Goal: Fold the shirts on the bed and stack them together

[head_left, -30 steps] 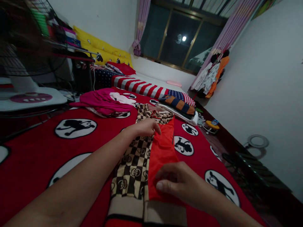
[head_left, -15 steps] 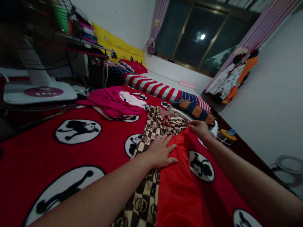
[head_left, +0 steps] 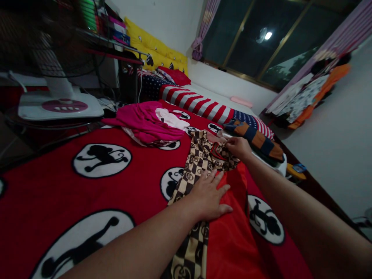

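A long brown-and-cream checkered garment [head_left: 197,157] with a red panel [head_left: 229,240] and a striped trim at its collar lies spread before me. My left hand [head_left: 210,195] rests flat on its middle, fingers spread, across the edge where checks meet red. At the garment's far right, near the collar and shoulder, the fingers of my right hand [head_left: 238,147] are pinched on the cloth. Part of that top edge is hidden behind the fingers.
Under the garment is a red blanket [head_left: 101,193] with black monkey figures in white ovals. Pink clothing [head_left: 151,120] is heaped to the far left, near a fan [head_left: 62,104]. Folded clothes [head_left: 258,139] lie at the right, before a bed with a striped cover [head_left: 200,104].
My right hand has shifted from the garment's outer shoulder corner inward to the left, nearer the collar. My left hand stays flat on the cloth. The view has turned slightly left.
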Demonstrator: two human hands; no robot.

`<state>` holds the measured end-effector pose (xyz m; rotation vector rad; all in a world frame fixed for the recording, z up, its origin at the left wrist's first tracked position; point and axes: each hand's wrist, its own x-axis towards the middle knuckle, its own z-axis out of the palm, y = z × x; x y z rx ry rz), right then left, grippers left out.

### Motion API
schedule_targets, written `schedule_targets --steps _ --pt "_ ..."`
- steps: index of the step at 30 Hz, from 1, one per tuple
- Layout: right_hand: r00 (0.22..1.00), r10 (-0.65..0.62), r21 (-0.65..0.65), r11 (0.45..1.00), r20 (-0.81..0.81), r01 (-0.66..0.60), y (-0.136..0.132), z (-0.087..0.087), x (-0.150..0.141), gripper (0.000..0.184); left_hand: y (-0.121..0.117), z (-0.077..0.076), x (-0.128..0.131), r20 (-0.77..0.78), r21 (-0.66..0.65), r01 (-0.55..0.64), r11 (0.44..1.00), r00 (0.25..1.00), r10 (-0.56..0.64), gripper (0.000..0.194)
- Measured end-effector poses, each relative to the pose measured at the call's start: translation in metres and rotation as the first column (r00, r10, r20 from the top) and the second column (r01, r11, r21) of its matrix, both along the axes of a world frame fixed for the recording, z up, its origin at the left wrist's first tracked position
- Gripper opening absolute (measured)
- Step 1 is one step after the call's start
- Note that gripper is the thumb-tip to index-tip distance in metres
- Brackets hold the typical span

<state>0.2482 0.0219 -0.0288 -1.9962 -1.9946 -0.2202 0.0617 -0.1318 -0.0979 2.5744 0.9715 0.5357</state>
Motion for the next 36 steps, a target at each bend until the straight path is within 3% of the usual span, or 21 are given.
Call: schedule_targets --steps 3,7,12,16,18,20,22,23,25,27,30,33,36 --pt "0.994 0.004 0.108 0.994 -0.108 0.007 0.002 -0.011 -0.006 0.027 0.0 -0.001 0.001 0.011 0.017 -0.007 1.0 1.0 0.007 0.07" --pt "0.987 0.06 0.042 0.998 -0.147 -0.054 -0.002 -0.029 -0.011 0.029 0.0 0.001 0.001 -0.012 0.008 -0.003 1.0 1.0 0.003 0.07" --pt "0.982 -0.071 0.155 0.983 -0.175 0.099 -0.014 -0.014 -0.021 0.034 -0.001 0.004 -0.002 -0.021 0.032 -0.008 0.999 1.0 0.008 0.069" --pt "0.999 0.045 -0.125 0.991 0.001 -0.045 -0.027 -0.002 -0.036 0.038 -0.001 0.003 -0.002 -0.014 0.047 -0.01 0.999 1.0 0.011 0.068" --pt "0.982 0.149 -0.194 0.966 -0.119 -0.17 -0.034 -0.005 -0.046 0.029 -0.001 0.003 -0.002 -0.008 0.058 -0.008 0.998 1.0 0.008 0.068" --pt "0.874 0.234 -0.143 0.937 -0.425 -0.32 -0.041 -0.01 -0.055 0.018 -0.001 0.003 -0.002 -0.006 0.054 -0.005 0.999 1.0 0.005 0.068" --pt "0.673 0.287 -0.021 0.912 -0.681 -0.411 -0.052 -0.015 -0.06 0.025 0.0 0.003 -0.004 0.022 0.038 0.006 0.999 1.0 -0.007 0.068" --pt "0.601 0.304 0.037 0.91 -0.739 -0.414 -0.06 -0.016 -0.06 0.03 0.002 0.003 -0.005 0.055 0.028 0.017 0.999 0.998 -0.019 0.067" --pt "0.575 0.339 0.135 0.92 -0.744 -0.367 -0.08 -0.019 -0.053 0.03 0.007 0.003 -0.006 0.176 -0.015 0.047 0.999 0.983 -0.044 0.058" --pt "0.651 0.364 0.203 0.929 -0.666 -0.311 -0.108 -0.021 -0.039 0.025 0.015 0.003 -0.009 0.384 -0.125 0.074 0.989 0.923 -0.02 0.043" --pt "0.777 0.382 0.22 0.924 -0.5 -0.313 -0.158 -0.027 -0.012 0.019 0.027 0.004 -0.012 0.68 -0.366 0.141 0.92 0.716 0.161 0.029" --pt "0.823 0.453 0.168 0.892 -0.343 -0.42 -0.209 -0.038 0.013 0.014 0.032 0.011 -0.017 0.786 -0.515 0.208 0.832 0.503 0.361 0.025" --pt "0.816 0.55 0.151 0.835 -0.176 -0.53 -0.253 -0.047 0.027 0.018 0.03 0.025 -0.02 0.8 -0.552 0.224 0.803 0.412 0.436 0.022"
